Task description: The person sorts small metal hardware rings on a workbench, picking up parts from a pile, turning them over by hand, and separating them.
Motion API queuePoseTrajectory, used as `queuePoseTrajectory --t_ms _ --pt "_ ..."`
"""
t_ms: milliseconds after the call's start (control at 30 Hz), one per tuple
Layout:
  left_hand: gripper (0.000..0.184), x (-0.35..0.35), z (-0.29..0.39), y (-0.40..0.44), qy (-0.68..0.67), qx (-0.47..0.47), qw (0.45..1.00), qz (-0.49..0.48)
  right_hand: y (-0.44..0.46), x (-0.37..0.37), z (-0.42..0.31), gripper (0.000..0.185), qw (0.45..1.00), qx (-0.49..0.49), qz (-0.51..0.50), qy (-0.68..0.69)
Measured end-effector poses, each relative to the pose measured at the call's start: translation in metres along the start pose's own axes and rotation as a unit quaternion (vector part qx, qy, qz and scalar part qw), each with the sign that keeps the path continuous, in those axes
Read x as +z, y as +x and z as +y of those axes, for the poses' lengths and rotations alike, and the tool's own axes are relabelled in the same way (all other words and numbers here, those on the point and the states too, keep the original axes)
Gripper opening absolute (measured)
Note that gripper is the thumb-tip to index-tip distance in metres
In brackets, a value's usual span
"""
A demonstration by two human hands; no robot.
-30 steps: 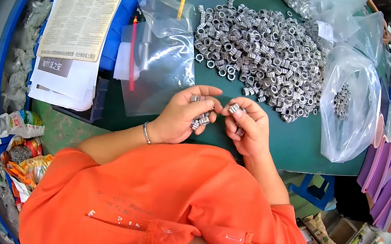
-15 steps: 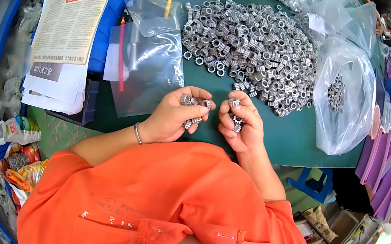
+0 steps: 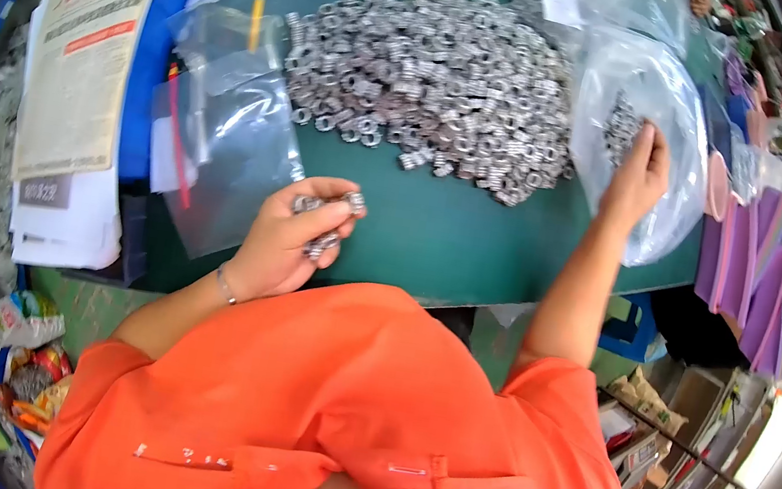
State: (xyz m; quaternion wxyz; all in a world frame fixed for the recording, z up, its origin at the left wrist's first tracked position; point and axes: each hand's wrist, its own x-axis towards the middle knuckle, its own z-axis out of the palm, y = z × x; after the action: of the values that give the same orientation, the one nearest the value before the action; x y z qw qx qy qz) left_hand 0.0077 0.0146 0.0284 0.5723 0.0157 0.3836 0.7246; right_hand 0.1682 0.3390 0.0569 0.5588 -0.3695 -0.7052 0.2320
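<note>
My left hand (image 3: pixel 297 231) is closed around several small toothed metal rings (image 3: pixel 317 246), held above the near edge of the green table. Some rings show between the thumb and fingers. My right hand (image 3: pixel 637 180) is over the clear plastic bag (image 3: pixel 663 219) at the right, its back partly toward me and its fingers bent together. Whatever those fingers hold is hidden. Inside the bag, just left of the fingertips, lies a small batch of metal rings (image 3: pixel 619 127). The big heap of loose metal rings (image 3: pixel 436 79) spreads across the table between and beyond my hands.
Flat clear bags (image 3: pixel 240 136) with a red pen (image 3: pixel 178 137) and a yellow strip (image 3: pixel 255 25) lie left of the heap. A newspaper (image 3: pixel 85 57) rests on papers beside a blue bin (image 3: pixel 151 77). Purple and pink sheets (image 3: pixel 761 270) stand beyond the table's right side.
My right hand has moved from beside my left hand, where it held rings, right and forward to the clear bag. My left hand still holds its rings. The view has shifted rightward.
</note>
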Motion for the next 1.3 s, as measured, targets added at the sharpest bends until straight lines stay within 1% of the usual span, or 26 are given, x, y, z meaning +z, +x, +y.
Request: queuePoseTrajectory --t_ms 33,100,133,167,200,233,267,300,333,367,400,433,500,533,567,600,633,733,767,833,900,967,1067,1200,1267,1300 --pt "0.018 -0.001 0.000 0.000 -0.005 -0.001 1.000 -0.002 0.004 0.003 0.011 0.019 0.998 -0.044 -0.023 -0.049" --pt "0.016 0.002 0.001 0.001 -0.011 0.003 1.000 0.003 -0.004 0.006 -0.006 0.020 0.982 -0.134 -0.023 -0.129" --pt "0.016 0.001 0.001 0.000 -0.010 0.014 1.000 0.022 -0.019 0.015 -0.027 0.016 0.990 -0.114 -0.015 -0.087" --pt "0.015 0.001 -0.001 0.000 0.003 0.027 0.999 0.025 -0.035 0.020 -0.043 0.012 0.988 -0.132 -0.043 -0.070" --pt "0.015 0.001 0.000 0.001 0.020 0.038 0.999 0.024 -0.053 0.026 -0.064 0.008 0.975 -0.184 -0.086 -0.094" --pt "0.015 0.002 0.001 0.001 0.025 0.040 0.998 0.035 -0.073 0.031 -0.084 0.008 0.974 -0.149 -0.168 -0.025" --pt "0.016 0.003 0.001 0.001 0.051 0.056 0.996 0.037 -0.092 0.036 -0.097 0.009 0.955 -0.070 -0.271 0.096" --pt "0.017 0.004 0.002 0.001 0.076 0.071 0.994 0.036 -0.105 0.039 -0.108 0.010 0.921 -0.055 -0.368 0.116" --pt "0.017 0.004 0.002 0.001 0.104 0.083 0.990 0.040 -0.118 0.045 -0.114 0.012 0.895 -0.080 -0.413 0.149" --pt "0.017 0.004 0.003 0.000 0.106 0.080 0.990 0.041 -0.131 0.047 -0.118 0.013 0.868 -0.027 -0.456 0.194" --pt "0.018 0.003 0.004 -0.001 0.142 0.097 0.984 0.040 -0.139 0.051 -0.121 0.014 0.845 -0.032 -0.485 0.221" --pt "0.018 0.002 0.004 -0.002 0.178 0.113 0.977 0.038 -0.150 0.051 -0.123 0.012 0.828 0.073 -0.499 0.244" --pt "0.018 -0.001 0.000 -0.001 0.173 0.121 0.976 0.047 -0.159 0.053 -0.114 0.013 0.789 0.146 -0.522 0.290" --pt "0.019 -0.003 -0.001 -0.001 0.166 0.132 0.976 0.055 -0.159 0.053 -0.115 0.013 0.789 0.148 -0.521 0.289" --pt "0.019 -0.004 -0.001 -0.001 0.165 0.129 0.976 0.054 -0.159 0.052 -0.116 0.015 0.755 0.234 -0.521 0.322" --pt "0.019 -0.006 0.001 -0.001 0.128 0.093 0.986 0.043 -0.160 0.051 -0.117 0.016 0.714 0.318 -0.515 0.352" --pt "0.018 -0.007 0.002 -0.001 0.091 0.058 0.994 0.032 -0.161 0.051 -0.116 0.016 0.715 0.320 -0.513 0.351" --pt "0.019 -0.007 0.002 0.003 0.010 0.042 0.999 0.016 -0.161 0.052 -0.119 0.018 0.691 0.382 -0.510 0.340" --pt "0.019 -0.008 0.002 0.003 0.008 0.042 0.999 0.015 -0.161 0.052 -0.118 0.018 0.692 0.382 -0.511 0.339" --pt "0.025 -0.010 0.004 0.003 -0.034 0.018 0.999 0.017 -0.159 0.051 -0.113 0.018 0.637 0.458 -0.507 0.356" --pt "0.026 -0.008 0.008 0.001 -0.053 0.009 0.998 0.022 -0.159 0.051 -0.109 0.019 0.632 0.470 -0.500 0.361" --pt "0.026 -0.007 0.008 0.001 -0.073 -0.002 0.997 0.024 -0.156 0.051 -0.107 0.020 0.607 0.496 -0.501 0.365" --pt "0.028 -0.010 0.003 0.002 -0.027 0.012 0.999 0.025 -0.152 0.051 -0.116 0.020 0.594 0.515 -0.473 0.398" --pt "0.033 -0.016 -0.002 0.003 0.045 0.004 0.999 -0.002 -0.156 0.050 -0.113 0.021 0.591 0.501 -0.491 0.400" --pt "0.033 -0.015 -0.001 0.003 0.081 0.007 0.997 -0.010 -0.159 0.048 -0.114 0.021 0.658 0.424 -0.510 0.356" --pt "0.030 -0.011 0.001 0.003 0.070 0.010 0.997 0.004 -0.159 0.046 -0.116 0.021 0.658 0.424 -0.510 0.357"
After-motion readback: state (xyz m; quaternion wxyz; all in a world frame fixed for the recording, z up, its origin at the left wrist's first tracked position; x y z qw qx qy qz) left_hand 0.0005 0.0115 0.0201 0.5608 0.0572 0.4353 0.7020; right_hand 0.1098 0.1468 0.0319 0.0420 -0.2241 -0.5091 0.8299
